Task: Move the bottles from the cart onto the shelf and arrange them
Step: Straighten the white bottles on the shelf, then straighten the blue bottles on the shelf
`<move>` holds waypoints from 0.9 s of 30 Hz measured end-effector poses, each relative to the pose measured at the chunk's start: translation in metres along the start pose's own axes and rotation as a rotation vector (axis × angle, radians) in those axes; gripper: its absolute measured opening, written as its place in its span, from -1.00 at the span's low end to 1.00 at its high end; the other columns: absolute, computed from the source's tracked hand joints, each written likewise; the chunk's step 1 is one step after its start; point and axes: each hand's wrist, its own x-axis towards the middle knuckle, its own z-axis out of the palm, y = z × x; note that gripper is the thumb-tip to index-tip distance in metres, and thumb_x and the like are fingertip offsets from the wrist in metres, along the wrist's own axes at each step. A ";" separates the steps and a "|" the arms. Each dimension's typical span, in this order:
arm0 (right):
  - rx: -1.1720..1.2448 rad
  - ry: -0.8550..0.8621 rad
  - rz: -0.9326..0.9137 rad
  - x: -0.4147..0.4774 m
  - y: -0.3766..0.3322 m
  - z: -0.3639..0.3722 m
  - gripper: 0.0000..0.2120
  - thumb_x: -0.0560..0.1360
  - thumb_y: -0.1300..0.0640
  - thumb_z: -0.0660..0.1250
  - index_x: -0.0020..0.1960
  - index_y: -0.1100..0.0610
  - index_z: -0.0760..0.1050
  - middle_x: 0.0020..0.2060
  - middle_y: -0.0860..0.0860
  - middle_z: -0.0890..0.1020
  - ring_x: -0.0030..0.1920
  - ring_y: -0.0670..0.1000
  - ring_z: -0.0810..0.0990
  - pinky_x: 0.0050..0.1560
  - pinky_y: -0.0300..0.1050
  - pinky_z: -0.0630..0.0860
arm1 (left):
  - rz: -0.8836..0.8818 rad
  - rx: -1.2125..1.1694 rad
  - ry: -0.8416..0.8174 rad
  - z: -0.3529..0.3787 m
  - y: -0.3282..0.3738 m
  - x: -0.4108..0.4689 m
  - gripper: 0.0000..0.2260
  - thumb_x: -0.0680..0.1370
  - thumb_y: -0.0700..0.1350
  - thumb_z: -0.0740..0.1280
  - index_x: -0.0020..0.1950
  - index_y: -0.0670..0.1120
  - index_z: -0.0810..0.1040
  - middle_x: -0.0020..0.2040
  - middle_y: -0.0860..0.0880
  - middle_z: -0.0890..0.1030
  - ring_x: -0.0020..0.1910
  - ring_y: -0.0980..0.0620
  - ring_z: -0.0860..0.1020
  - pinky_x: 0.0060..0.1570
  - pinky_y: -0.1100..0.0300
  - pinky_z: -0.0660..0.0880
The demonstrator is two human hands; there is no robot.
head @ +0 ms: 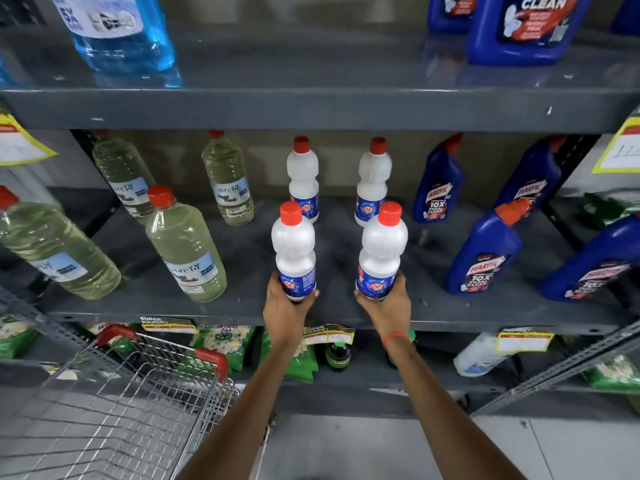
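Two white bottles with red caps and blue labels stand upright at the front of the grey middle shelf (pixel 339 313). My left hand (pixel 285 308) grips the base of the left bottle (pixel 294 247). My right hand (pixel 386 308) grips the base of the right bottle (pixel 381 251). Two more white bottles of the same kind stand behind them, one at the back left (pixel 303 178) and one at the back right (pixel 373 181). The wire cart (pixel 114 403) with red handle ends is at the lower left; I see no bottles in the visible part of its basket.
Pale yellow-green bottles (pixel 185 244) fill the shelf's left part and blue Harpic bottles (pixel 485 251) its right. The upper shelf holds a clear blue bottle (pixel 121 32) and blue jugs (pixel 526 26). Green packets (pixel 225 344) lie on the lower shelf. Yellow price tags hang on shelf edges.
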 end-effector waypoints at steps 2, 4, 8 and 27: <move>0.009 -0.003 0.004 0.000 0.000 -0.001 -0.30 0.21 0.14 0.56 0.28 0.12 0.36 0.16 0.09 0.61 0.10 0.10 0.61 0.07 -0.12 0.52 | -0.004 0.002 0.001 0.001 0.000 -0.001 -0.29 0.30 -0.05 0.57 0.35 -0.16 0.35 0.26 -0.14 0.55 0.19 -0.14 0.54 0.11 -0.01 0.50; 0.017 -0.021 0.008 0.001 0.000 -0.001 -0.27 0.20 0.15 0.55 0.31 0.13 0.34 0.18 0.10 0.60 0.13 0.11 0.60 0.08 -0.13 0.51 | -0.008 -0.002 -0.010 0.001 0.000 -0.001 -0.28 0.28 -0.06 0.58 0.35 -0.16 0.35 0.26 -0.15 0.55 0.20 -0.16 0.54 0.12 0.00 0.50; 0.047 -0.058 -0.027 -0.001 -0.004 -0.008 -0.07 0.18 0.06 0.55 0.44 0.15 0.19 0.34 0.11 0.46 0.29 0.07 0.49 0.29 -0.01 0.47 | -0.008 -0.040 -0.029 0.005 0.008 -0.008 -0.02 0.27 0.11 0.56 0.51 -0.12 0.06 0.50 -0.17 0.26 0.46 -0.18 0.28 0.41 -0.10 0.32; -0.081 0.468 -0.134 0.076 0.085 -0.279 -0.23 0.40 0.18 0.43 0.48 0.28 0.11 0.42 0.29 0.23 0.44 0.21 0.20 0.42 0.04 0.18 | 0.113 -0.131 -0.094 0.260 0.183 -0.165 0.05 0.34 0.17 0.46 0.52 -0.22 -0.13 0.57 -0.19 0.03 0.54 -0.15 0.09 0.49 -0.07 0.19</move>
